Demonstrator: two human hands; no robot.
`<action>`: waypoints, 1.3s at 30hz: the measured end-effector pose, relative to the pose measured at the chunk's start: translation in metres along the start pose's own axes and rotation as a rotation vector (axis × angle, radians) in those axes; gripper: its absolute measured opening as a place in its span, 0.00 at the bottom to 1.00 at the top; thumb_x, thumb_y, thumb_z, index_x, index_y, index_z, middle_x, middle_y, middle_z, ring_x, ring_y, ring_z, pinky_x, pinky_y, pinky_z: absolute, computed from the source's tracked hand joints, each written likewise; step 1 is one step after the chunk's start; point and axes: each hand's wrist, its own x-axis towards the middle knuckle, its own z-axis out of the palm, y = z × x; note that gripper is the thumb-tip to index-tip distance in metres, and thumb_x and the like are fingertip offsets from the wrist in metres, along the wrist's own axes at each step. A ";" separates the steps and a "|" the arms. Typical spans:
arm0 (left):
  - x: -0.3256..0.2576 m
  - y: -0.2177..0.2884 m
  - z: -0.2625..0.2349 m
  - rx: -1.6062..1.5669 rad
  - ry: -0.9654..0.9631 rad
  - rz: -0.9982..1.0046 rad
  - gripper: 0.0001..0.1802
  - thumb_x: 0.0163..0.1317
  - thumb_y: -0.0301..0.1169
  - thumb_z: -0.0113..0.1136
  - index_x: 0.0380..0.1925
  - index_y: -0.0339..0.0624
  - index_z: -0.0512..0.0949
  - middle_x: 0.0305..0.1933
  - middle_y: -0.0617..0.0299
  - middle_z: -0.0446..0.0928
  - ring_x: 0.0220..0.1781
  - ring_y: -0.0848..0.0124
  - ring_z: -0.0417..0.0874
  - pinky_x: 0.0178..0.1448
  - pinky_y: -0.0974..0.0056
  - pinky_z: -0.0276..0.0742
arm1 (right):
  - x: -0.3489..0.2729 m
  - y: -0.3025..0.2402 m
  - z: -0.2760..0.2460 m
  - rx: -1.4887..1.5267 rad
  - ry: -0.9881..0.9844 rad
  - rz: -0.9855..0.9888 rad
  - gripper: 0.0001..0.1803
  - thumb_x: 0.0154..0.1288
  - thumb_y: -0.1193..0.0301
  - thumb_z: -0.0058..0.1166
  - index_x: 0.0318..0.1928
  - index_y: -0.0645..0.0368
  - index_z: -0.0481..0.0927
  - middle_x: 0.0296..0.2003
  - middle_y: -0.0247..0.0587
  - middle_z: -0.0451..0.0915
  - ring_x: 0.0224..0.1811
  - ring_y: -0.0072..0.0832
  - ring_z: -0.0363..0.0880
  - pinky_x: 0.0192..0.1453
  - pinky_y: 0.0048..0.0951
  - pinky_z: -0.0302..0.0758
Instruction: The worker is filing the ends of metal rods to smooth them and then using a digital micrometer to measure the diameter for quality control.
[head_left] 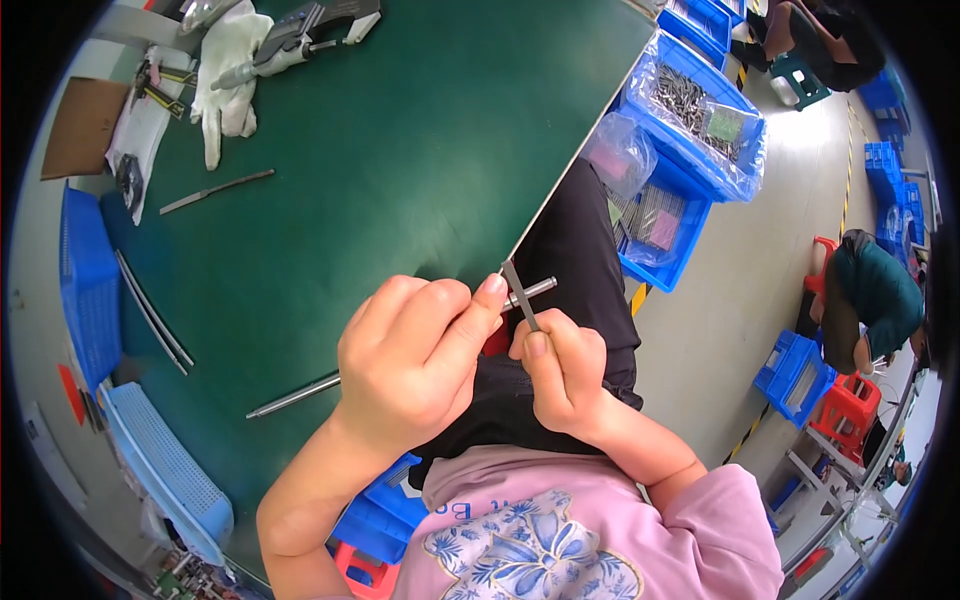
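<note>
Currently, I am logging remotely: metal rod, one, being held in the curled left hand, its long axis running from lower left, over the green table, to upper right. Flat grey strip, one, crossing the rod's upper-right end, pointing up and slightly left; the right hand is pinching its lower end between thumb and fingers.

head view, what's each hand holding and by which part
Left hand: rod, partway along. Right hand: flat strip, by its near end.
</note>
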 end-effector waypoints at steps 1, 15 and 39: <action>-0.001 0.000 0.001 -0.003 -0.003 -0.003 0.18 0.41 0.20 0.64 0.37 0.37 0.83 0.26 0.65 0.71 0.24 0.69 0.72 0.23 0.66 0.67 | 0.007 0.000 -0.001 0.005 -0.001 -0.003 0.04 0.62 0.82 0.45 0.31 0.65 0.72 0.19 0.42 0.75 0.16 0.34 0.76 0.21 0.28 0.70; 0.000 0.000 -0.004 0.015 -0.025 0.000 0.19 0.41 0.20 0.65 0.39 0.37 0.83 0.26 0.65 0.71 0.25 0.69 0.71 0.24 0.66 0.68 | 0.014 -0.005 0.003 -0.001 0.005 -0.070 0.04 0.62 0.82 0.45 0.30 0.65 0.72 0.20 0.43 0.75 0.17 0.34 0.77 0.23 0.30 0.72; -0.002 -0.001 -0.003 0.011 -0.038 -0.006 0.18 0.43 0.19 0.64 0.39 0.38 0.83 0.26 0.64 0.70 0.25 0.68 0.71 0.25 0.65 0.68 | -0.003 0.011 0.000 -0.021 -0.020 -0.067 0.04 0.61 0.82 0.45 0.30 0.65 0.72 0.20 0.43 0.74 0.18 0.35 0.76 0.23 0.30 0.71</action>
